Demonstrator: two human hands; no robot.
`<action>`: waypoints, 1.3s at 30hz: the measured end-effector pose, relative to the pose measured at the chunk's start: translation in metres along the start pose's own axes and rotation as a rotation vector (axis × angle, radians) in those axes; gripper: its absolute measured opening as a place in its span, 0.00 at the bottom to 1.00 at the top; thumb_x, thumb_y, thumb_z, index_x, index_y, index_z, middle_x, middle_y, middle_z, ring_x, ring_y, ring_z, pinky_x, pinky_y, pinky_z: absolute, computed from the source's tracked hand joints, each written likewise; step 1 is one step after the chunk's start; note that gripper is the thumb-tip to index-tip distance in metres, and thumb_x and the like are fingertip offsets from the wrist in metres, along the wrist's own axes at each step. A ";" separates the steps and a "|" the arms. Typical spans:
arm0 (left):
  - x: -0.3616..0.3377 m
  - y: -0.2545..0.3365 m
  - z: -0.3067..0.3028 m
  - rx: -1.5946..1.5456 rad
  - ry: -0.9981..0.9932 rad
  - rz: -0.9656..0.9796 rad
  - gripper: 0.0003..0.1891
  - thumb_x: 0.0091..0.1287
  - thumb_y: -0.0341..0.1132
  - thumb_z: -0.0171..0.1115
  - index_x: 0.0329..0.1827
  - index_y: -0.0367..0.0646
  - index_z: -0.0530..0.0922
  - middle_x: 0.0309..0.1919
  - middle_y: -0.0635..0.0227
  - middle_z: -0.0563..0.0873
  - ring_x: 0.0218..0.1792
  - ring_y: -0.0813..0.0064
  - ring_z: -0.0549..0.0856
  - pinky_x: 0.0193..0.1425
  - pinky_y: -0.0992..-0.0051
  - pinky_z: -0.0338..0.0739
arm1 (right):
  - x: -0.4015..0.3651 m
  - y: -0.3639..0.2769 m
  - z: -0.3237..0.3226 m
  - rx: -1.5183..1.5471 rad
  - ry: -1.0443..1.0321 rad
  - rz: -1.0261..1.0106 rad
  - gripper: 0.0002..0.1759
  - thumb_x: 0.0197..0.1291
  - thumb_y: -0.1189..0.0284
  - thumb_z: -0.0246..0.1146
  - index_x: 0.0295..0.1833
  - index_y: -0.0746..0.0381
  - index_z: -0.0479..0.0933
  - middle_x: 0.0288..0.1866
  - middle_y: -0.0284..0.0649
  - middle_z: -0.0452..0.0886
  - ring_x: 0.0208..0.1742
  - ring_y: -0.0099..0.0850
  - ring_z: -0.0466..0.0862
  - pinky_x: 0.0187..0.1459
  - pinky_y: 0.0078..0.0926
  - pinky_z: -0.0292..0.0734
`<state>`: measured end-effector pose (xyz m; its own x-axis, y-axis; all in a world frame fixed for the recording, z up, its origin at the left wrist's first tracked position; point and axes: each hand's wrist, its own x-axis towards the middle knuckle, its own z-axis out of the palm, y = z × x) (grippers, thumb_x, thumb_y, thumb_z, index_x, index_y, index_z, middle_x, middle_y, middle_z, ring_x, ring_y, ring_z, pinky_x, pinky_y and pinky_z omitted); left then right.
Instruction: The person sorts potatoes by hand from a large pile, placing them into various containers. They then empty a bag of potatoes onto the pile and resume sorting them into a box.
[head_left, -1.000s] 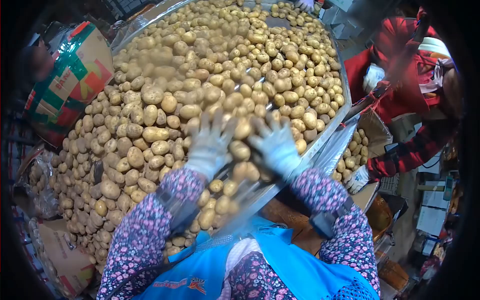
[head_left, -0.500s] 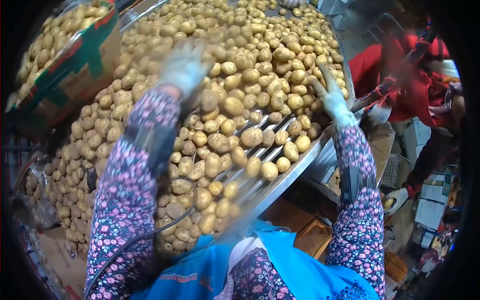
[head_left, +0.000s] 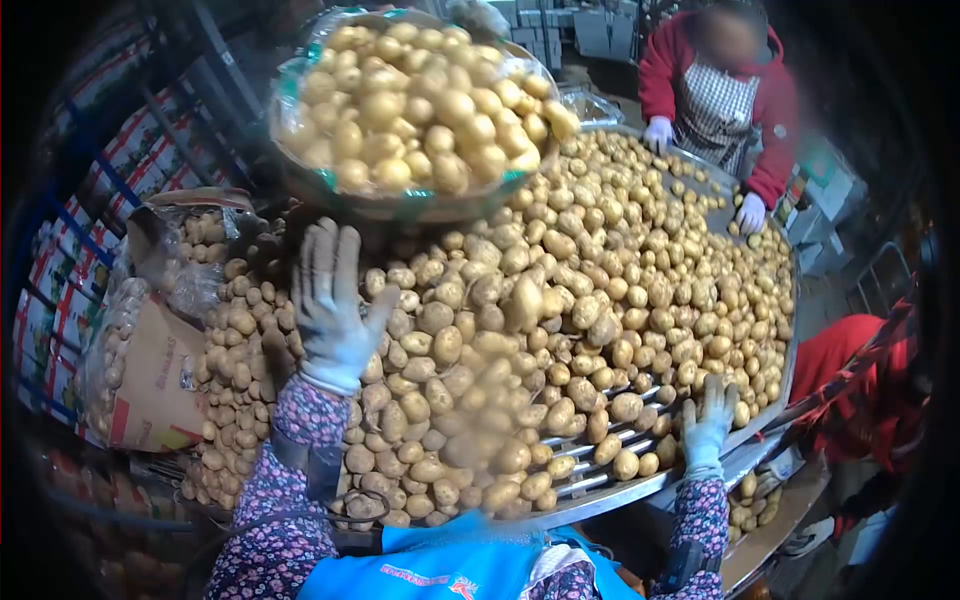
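A big heap of potatoes point(head_left: 560, 290) covers the sorting table before me, part of it over metal bars point(head_left: 590, 470). My left hand point(head_left: 338, 310), in a soiled pale glove, is held with fingers spread over the left side of the heap. Just above its fingertips sits a plastic-lined container point(head_left: 400, 205) with green tape, piled high with potatoes. My right hand point(head_left: 708, 430), gloved too, lies with fingers stretched out on potatoes by the table's near right edge. Neither hand grips a potato.
An opened cardboard box point(head_left: 155, 375) with plastic lining leans at the left among potatoes. Across the table stands a person point(head_left: 725, 110) with gloved hands at the far edge. Another person in red point(head_left: 850, 385) is at the right, near a carton of potatoes point(head_left: 750, 510).
My view has swung up and left, bringing the far person and the whole container into sight. My left hand has moved off the middle of the heap toward the container; my right hand stays near the edge.
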<state>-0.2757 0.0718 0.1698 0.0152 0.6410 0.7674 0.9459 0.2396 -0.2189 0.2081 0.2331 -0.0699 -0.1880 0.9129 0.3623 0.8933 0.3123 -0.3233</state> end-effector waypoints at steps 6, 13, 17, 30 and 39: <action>0.085 -0.104 0.073 -0.838 0.231 -0.597 0.46 0.66 0.48 0.70 0.80 0.41 0.54 0.74 0.42 0.65 0.72 0.52 0.70 0.73 0.60 0.67 | 0.006 -0.081 -0.025 0.526 -0.006 -0.034 0.39 0.62 0.66 0.68 0.76 0.67 0.62 0.75 0.56 0.66 0.77 0.51 0.63 0.77 0.42 0.56; 0.112 -0.038 0.104 -0.738 0.097 -0.534 0.43 0.66 0.44 0.65 0.80 0.42 0.54 0.76 0.37 0.60 0.74 0.48 0.67 0.74 0.59 0.65 | 0.059 -0.165 -0.011 0.826 0.061 -0.010 0.47 0.61 0.63 0.70 0.79 0.66 0.53 0.79 0.56 0.58 0.80 0.47 0.58 0.79 0.37 0.53; 0.131 0.017 0.089 -0.421 0.152 -0.400 0.40 0.64 0.48 0.63 0.79 0.47 0.59 0.76 0.42 0.61 0.74 0.38 0.63 0.77 0.55 0.60 | 0.116 -0.243 -0.041 0.814 0.254 -0.380 0.42 0.58 0.70 0.71 0.75 0.67 0.61 0.74 0.57 0.66 0.73 0.52 0.69 0.74 0.43 0.63; 0.071 -0.070 0.116 -1.002 0.403 -0.692 0.33 0.72 0.44 0.63 0.77 0.41 0.64 0.70 0.63 0.73 0.68 0.70 0.73 0.75 0.68 0.61 | 0.184 -0.331 -0.063 0.564 0.245 -0.636 0.29 0.54 0.58 0.72 0.60 0.54 0.76 0.48 0.42 0.78 0.53 0.43 0.78 0.53 0.44 0.72; 0.089 -0.103 0.130 -1.387 0.504 -1.177 0.38 0.68 0.54 0.65 0.78 0.50 0.64 0.70 0.66 0.71 0.71 0.64 0.68 0.73 0.60 0.64 | 0.179 -0.339 -0.048 0.690 0.123 -0.624 0.36 0.54 0.59 0.73 0.67 0.54 0.69 0.60 0.47 0.74 0.57 0.49 0.77 0.55 0.48 0.75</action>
<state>-0.4140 0.1987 0.1819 -0.9104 0.3038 0.2807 0.0955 -0.5059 0.8573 -0.1091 0.2780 0.1468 -0.4716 0.5060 0.7222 0.1983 0.8589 -0.4723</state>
